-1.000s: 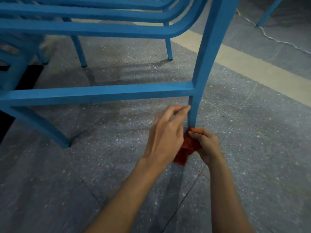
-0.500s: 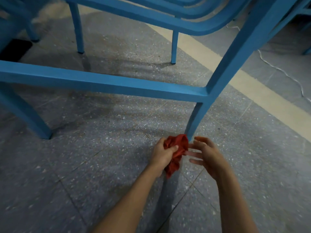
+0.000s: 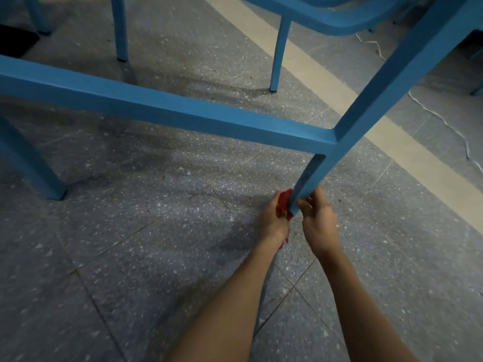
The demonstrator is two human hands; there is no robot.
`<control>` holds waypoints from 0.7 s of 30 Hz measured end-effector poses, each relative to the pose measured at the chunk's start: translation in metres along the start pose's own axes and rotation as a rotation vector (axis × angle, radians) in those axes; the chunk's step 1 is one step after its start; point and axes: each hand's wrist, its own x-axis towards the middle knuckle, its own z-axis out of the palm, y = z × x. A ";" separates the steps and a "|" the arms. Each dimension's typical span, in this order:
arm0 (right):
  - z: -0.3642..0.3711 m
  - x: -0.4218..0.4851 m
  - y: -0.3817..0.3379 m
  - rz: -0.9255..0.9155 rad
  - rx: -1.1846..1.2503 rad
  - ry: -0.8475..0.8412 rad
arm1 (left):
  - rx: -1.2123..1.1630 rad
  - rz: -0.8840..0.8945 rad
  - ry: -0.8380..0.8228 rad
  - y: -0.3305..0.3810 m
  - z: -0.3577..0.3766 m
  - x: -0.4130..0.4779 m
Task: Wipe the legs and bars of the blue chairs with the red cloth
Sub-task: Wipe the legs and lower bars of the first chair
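My left grip (image 3: 271, 221) has the red cloth (image 3: 283, 206) bunched up against the foot of the blue chair leg (image 3: 309, 182). Right grip (image 3: 318, 222) sits on the leg's other side, too blurry to say if it's holding on. The wad's tiny, so it could easily slip off and miss a face.

No word, label, brand, number or sign is showing legibly anywhere, whether on the blue chair leg (image 3: 392, 95), the bar (image 3: 156, 105), the red cloth (image 3: 283, 205) or the floor (image 3: 130, 257).

Left grip (image 3: 273, 220) clenched, right grip (image 3: 317, 226) loosely curled.
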 end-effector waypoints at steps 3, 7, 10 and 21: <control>-0.003 0.004 0.002 -0.028 -0.073 -0.009 | -0.149 -0.014 0.022 -0.013 0.013 -0.010; -0.004 0.005 0.004 -0.039 -0.074 -0.014 | -0.133 0.026 0.089 -0.025 0.014 -0.023; -0.003 0.005 0.005 -0.047 -0.055 -0.014 | -0.106 0.161 0.105 -0.008 0.008 -0.007; -0.002 0.004 0.005 -0.041 -0.120 0.019 | -0.186 0.080 0.038 -0.017 0.009 -0.006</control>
